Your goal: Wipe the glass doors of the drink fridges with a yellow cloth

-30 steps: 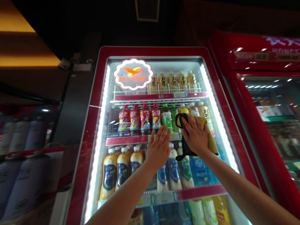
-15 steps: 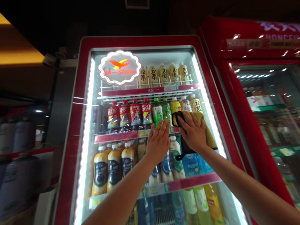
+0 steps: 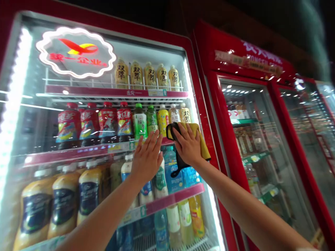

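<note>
My left hand (image 3: 147, 157) lies flat against the glass door (image 3: 86, 82) of a lit drinks fridge, fingers stretched upward and holding nothing. To its right, my right hand (image 3: 188, 144) presses a yellow and black cleaning cloth (image 3: 203, 144) onto the same glass. Its fingers are spread over the cloth, which hangs in a black fold with a small loop below the palm. Behind the glass near my hands stand a green-capped bottle (image 3: 140, 122), a yellow bottle (image 3: 163, 118) and blue drink packs (image 3: 173, 172).
A round lit sign (image 3: 75, 52) glows at the upper left of the door. Red-capped bottles (image 3: 107, 120) and large amber bottles (image 3: 64, 202) fill shelves inside. Another red fridge (image 3: 209, 55) stands on the right, and a red frame (image 3: 195, 69) edges the near door.
My view has turned right and come closer to the door, so more of the neighbouring fridge shows. My left hand stays flat on the glass; the cloth remains under my right hand.
</note>
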A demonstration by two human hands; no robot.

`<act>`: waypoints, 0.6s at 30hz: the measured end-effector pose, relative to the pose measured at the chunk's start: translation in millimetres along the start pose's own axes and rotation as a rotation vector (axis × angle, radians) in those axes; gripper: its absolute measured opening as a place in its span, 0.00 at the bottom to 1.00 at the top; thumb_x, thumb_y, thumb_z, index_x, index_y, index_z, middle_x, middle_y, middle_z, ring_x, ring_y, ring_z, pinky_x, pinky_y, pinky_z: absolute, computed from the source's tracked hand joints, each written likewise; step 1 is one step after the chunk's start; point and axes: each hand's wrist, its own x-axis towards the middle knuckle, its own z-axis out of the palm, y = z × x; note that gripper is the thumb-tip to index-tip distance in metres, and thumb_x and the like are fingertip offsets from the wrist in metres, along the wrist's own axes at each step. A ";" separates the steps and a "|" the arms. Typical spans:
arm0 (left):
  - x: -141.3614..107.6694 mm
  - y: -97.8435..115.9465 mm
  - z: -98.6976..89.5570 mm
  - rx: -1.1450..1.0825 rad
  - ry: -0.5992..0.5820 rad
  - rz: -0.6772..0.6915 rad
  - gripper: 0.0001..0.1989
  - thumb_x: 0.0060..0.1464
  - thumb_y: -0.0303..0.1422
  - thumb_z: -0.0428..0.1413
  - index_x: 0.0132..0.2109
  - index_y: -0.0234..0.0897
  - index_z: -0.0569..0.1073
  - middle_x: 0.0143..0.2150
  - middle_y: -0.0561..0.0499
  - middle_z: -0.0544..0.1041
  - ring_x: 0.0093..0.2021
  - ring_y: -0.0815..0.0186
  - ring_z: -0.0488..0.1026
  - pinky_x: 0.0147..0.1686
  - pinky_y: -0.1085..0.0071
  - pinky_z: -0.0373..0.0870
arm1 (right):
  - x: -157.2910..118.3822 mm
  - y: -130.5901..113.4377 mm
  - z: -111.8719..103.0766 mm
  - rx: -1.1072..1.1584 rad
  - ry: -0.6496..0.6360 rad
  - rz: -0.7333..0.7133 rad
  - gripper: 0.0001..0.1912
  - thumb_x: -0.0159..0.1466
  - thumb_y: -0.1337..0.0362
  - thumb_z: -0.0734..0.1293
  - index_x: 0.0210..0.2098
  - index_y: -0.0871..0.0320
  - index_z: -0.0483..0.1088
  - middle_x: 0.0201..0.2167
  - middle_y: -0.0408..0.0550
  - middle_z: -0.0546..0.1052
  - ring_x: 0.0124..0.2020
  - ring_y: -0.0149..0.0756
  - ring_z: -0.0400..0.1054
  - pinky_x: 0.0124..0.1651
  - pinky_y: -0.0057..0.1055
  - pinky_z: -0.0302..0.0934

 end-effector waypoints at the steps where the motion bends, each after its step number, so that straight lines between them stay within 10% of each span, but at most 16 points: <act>1: 5.5 4.7 3.1 -0.010 -0.001 0.004 0.35 0.65 0.31 0.47 0.76 0.38 0.46 0.75 0.42 0.56 0.75 0.55 0.52 0.74 0.48 0.44 | 12.6 5.6 -1.1 0.002 -0.009 -0.014 0.28 0.74 0.55 0.55 0.72 0.43 0.54 0.75 0.42 0.54 0.76 0.49 0.41 0.73 0.60 0.39; 5: 17.3 21.5 11.4 -0.042 -0.007 0.023 0.37 0.64 0.30 0.48 0.76 0.41 0.45 0.76 0.44 0.54 0.76 0.56 0.51 0.74 0.48 0.44 | 42.7 43.0 -3.1 0.003 0.003 0.077 0.28 0.74 0.54 0.53 0.73 0.45 0.53 0.76 0.42 0.52 0.76 0.49 0.42 0.73 0.60 0.41; 12: 11.6 32.2 12.4 0.006 -0.065 0.032 0.33 0.66 0.31 0.46 0.75 0.36 0.49 0.75 0.43 0.56 0.76 0.57 0.49 0.75 0.49 0.43 | -14.7 71.4 4.9 -0.005 0.034 0.169 0.30 0.74 0.56 0.54 0.73 0.46 0.52 0.75 0.47 0.54 0.75 0.53 0.44 0.70 0.64 0.46; 18: 36.6 39.9 18.7 0.022 -0.078 -0.002 0.34 0.65 0.32 0.47 0.75 0.34 0.49 0.76 0.44 0.53 0.77 0.57 0.44 0.75 0.48 0.41 | 48.1 78.5 8.2 0.008 0.088 0.265 0.30 0.73 0.55 0.53 0.74 0.49 0.52 0.75 0.50 0.54 0.74 0.59 0.47 0.67 0.69 0.50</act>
